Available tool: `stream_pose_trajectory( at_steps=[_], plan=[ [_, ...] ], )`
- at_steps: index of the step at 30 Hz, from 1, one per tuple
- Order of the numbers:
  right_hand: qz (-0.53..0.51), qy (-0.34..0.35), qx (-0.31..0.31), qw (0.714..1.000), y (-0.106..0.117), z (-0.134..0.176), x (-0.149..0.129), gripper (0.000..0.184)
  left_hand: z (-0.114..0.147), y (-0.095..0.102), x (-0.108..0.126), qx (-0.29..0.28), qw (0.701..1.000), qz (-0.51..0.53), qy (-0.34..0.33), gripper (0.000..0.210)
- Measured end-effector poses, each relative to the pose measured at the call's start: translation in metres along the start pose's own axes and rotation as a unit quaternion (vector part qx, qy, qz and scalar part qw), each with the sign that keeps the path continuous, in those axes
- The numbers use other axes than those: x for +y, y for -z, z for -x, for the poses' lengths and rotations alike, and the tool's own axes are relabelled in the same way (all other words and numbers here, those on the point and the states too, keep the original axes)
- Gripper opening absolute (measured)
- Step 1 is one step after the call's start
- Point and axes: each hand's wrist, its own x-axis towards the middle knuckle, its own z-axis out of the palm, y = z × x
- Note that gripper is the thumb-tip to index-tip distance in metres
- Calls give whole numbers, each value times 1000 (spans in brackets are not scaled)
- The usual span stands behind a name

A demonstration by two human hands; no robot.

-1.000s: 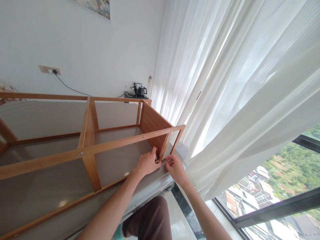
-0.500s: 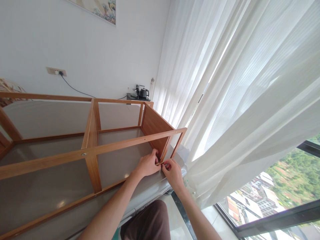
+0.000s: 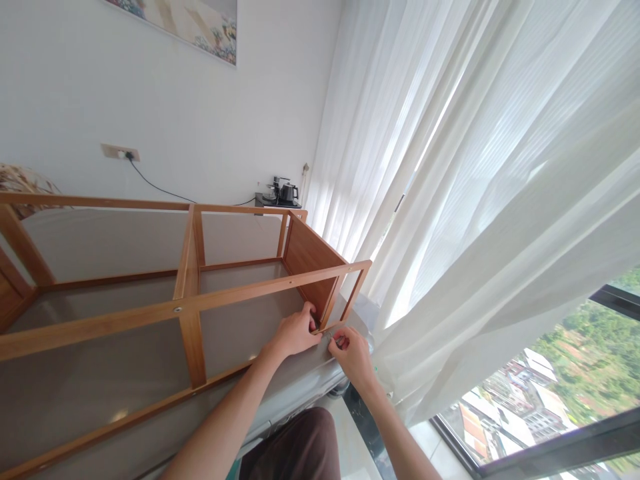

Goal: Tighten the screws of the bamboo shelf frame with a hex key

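A brown wooden shelf frame (image 3: 190,347) lies on its side across a grey surface, with an end panel (image 3: 310,253) at its right. My left hand (image 3: 296,331) is closed around the lower near corner of the frame, beside that panel; its thumb and fingertips press on the rail. Just outside the corner, my right hand (image 3: 353,352) pinches a small thin metal piece (image 3: 331,336) that points toward the rail. The piece is too small to name, and whether its tip touches the wood cannot be made out.
White curtains (image 3: 430,167) hang close on the right, beside a window (image 3: 540,373). A kettle (image 3: 289,193) stands on a small dark table behind the frame. A cord (image 3: 160,189) runs from a wall socket (image 3: 120,153). My knee (image 3: 295,443) is below the near edge.
My right hand has drawn slightly right and away from the corner, showing the thin metal piece between its fingers. My left hand keeps its hold on the corner. The view has shifted a little.
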Motion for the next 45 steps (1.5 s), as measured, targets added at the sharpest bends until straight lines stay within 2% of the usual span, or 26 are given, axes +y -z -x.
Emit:
stream_pose_trajectory(
  at_steps=[12,24,29,32,36,40,43,45],
  plan=[
    [35,30,-7,999,-7,-5,3,16,8,-2,17,25,994,-102,-21,22],
    [24,51,1,998,-19,-9,13,16,9,-9,23,46,973,-214,-70,31],
    [17,47,16,999,-21,-7,13,18,1,-8,22,58,969,-227,-79,29],
    [5,43,27,999,-21,-5,14,20,6,-4,24,79,967,-230,-74,24],
    [-19,40,43,998,-21,-1,13,26,44,6,28,126,963,-226,-69,14],
    [-57,54,53,995,-32,7,-4,33,113,13,19,269,951,-99,-115,9],
    [-91,94,32,991,-50,10,-33,38,166,17,-2,374,922,-38,-89,6],
    [-113,120,14,986,-64,10,-54,40,194,25,-23,426,902,-55,-52,7]
  ],
)
